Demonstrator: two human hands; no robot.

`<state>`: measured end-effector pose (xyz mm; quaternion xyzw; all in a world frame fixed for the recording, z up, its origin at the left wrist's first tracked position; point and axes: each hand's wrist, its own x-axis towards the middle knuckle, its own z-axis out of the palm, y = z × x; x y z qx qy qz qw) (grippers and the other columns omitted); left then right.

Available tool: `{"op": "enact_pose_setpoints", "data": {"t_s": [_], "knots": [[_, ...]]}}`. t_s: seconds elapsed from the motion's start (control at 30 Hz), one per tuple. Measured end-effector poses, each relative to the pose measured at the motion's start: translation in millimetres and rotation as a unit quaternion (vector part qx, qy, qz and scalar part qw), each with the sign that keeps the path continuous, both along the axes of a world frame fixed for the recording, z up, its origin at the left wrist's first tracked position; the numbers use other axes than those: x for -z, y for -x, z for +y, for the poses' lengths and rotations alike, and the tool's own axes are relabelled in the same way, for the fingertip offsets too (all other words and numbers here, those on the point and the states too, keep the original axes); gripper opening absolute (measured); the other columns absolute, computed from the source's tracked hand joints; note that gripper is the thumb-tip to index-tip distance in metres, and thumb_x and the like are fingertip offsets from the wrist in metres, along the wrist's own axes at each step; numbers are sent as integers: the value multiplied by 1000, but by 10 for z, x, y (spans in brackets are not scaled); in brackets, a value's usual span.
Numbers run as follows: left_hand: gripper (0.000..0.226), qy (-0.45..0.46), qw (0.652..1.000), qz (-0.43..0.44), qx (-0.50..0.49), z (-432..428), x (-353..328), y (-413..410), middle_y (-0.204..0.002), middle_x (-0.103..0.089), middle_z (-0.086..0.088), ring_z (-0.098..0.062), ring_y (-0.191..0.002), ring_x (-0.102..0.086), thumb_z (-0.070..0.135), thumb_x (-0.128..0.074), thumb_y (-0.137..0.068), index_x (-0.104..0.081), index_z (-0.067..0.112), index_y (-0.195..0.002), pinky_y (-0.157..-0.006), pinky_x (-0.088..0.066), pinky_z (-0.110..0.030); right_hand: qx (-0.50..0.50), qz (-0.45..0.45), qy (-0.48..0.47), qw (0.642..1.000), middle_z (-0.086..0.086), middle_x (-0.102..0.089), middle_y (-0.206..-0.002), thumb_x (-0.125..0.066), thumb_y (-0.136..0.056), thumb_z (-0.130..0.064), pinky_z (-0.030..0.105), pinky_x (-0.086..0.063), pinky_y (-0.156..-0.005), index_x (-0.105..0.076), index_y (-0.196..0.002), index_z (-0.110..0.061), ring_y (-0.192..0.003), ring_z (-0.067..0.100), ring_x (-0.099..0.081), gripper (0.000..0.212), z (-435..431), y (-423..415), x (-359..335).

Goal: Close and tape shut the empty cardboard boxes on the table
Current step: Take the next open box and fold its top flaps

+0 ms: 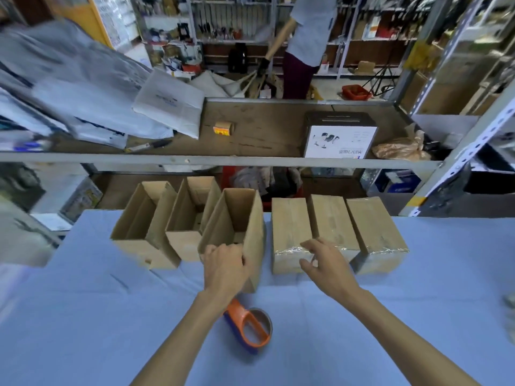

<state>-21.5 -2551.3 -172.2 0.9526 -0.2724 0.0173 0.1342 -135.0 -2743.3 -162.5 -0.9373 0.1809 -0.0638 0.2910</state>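
Three open cardboard boxes stand in a row on the blue table [83, 316]: a left one [145, 227], a middle one [192, 215] and a right one [237, 221]. My left hand [224, 267] grips the near rim of the right open box. To the right stand three closed, taped boxes: the first [289, 227], the second [333, 221], the third [373, 227]. My right hand [324, 260] hovers with relaxed fingers at the near top edge of the first taped box, holding nothing. An orange tape dispenser [250, 325] lies on the table between my forearms.
A metal shelf [195, 160] runs across just behind the boxes, carrying a white-fronted carton [338, 140], a small yellow box [223, 128], a marker [150, 146] and stacked bags [83, 87]. A person [303, 45] stands beyond the shelf. Racking posts rise at the right.
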Motion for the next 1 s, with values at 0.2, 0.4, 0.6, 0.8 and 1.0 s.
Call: {"op": "enact_pose_setpoints", "data": {"t_s": [0.2,0.4,0.6,0.8,1.0], "knots": [[23,78,985,-61,142,1112,-62,61,-66,-56,12,-12,-78,-52,39,-51,-76,-54,21,-63,-93,-31,-31,28,-98,-76,992,1,-53,-125,-64,-89,-38,29,-42,-93,-49,-132,-12,-115,15,-49,53,642,-582,-452],[7,66,982,-93,152,1946,125,58,-79,-60,8,-16,-103,-51,21,-66,-78,-62,16,-75,-116,-13,-48,16,142,-100,985,13,-65,-95,-64,-84,-26,49,-54,-80,-57,-107,-2,-87,29,-63,34,1245,-949,-311],[50,283,956,42,-70,2570,252,-8,-138,-32,-1,-19,-128,-34,18,-72,-70,-59,27,-117,-105,-20,-9,49,86,-167,981,14,-67,-81,-58,-84,-5,50,-57,-71,-58,-96,-8,-69,27,-68,12,1850,-897,-73],[53,436,869,207,-114,2875,217,-286,-127,-46,18,5,-118,-44,28,-62,-78,-48,31,-129,-96,-43,-25,90,80,-204,971,10,-67,-86,-61,-83,-11,43,-59,-63,-51,-101,-14,-69,23,-68,21,2452,-837,-3],[56,444,836,277,-164,3023,363,-530,-127,-48,8,-10,-111,-51,6,-65,-88,-40,30,-131,-74,-49,-13,104,119,-154,975,9,-67,-81,-61,-84,-15,47,-56,-70,-49,-107,-15,-72,24,-65,26,2775,-813,79]]}}
